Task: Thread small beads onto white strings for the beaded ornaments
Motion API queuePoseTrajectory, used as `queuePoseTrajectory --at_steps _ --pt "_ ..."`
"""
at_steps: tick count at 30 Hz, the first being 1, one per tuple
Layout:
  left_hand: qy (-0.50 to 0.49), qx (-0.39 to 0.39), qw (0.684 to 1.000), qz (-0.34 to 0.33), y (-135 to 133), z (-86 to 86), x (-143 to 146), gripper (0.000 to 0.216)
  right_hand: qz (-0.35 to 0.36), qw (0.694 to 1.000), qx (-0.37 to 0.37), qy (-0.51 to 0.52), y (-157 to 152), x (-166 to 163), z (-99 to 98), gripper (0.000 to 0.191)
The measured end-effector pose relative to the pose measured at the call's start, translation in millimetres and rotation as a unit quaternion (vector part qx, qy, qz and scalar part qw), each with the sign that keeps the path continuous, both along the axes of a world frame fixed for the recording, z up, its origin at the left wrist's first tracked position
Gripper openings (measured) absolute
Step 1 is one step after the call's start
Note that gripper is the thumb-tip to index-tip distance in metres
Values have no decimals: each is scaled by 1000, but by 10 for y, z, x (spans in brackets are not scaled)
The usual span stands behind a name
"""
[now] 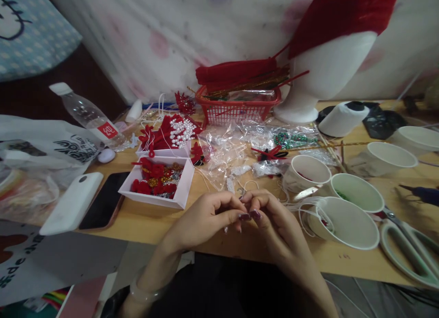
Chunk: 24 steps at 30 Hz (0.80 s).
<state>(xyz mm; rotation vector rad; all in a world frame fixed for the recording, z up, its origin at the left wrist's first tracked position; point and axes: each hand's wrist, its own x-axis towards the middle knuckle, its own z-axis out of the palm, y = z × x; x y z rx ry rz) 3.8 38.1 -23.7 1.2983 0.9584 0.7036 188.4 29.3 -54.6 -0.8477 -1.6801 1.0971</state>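
My left hand (209, 215) and my right hand (270, 217) meet over the front edge of the wooden table (226, 242). On both, thumb and fingers are pinched together, with the fingertips almost touching. Whatever they hold is tiny and mostly hidden; a small pale bit shows below the left fingers. Just beyond the fingertips lie a white lacy piece (236, 174) and loose white cord (252, 185). To the left stands a white box (185, 183) of red, gold and silver trimmings. Right of my hands is a paper cup (360, 226) with white cord over its rim.
Several more cups, such as a white one (305, 172), stand at right near scissors (404, 245). A red basket (236, 110), clear plastic bags (222, 149), a white head form (329, 71) and a thread cone (343, 119) line the back. A phone (103, 201), power bank (73, 201) and bottle (89, 114) lie left.
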Motion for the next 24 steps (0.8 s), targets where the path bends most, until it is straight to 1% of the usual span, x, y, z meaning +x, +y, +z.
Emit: queuePoseTrajectory --at_steps 4,7,9,12,16,20,24 --pt "0 -1 1000 6 -5 -2 -9 15 -13 998 -28 46 -5 -16 -20 15" --pt "6 0 1000 12 -1 3 -14 16 -39 997 -30 60 -29 -24 -26 18" --pt "3 -2 1000 14 3 8 -15 17 -50 996 -30 73 -50 -34 -31 14" --pt "-8 -1 1000 19 3 9 -16 20 -67 991 -35 106 -80 -70 -43 15" --pt "-25 3 999 28 -6 0 -28 20 -111 983 -43 138 -107 -142 -49 3" --pt "-31 12 999 32 -12 0 -37 21 -135 981 -27 135 -130 -202 -44 6" --pt "-33 16 999 33 -12 9 -33 23 -140 983 -14 115 -132 -245 -46 7"
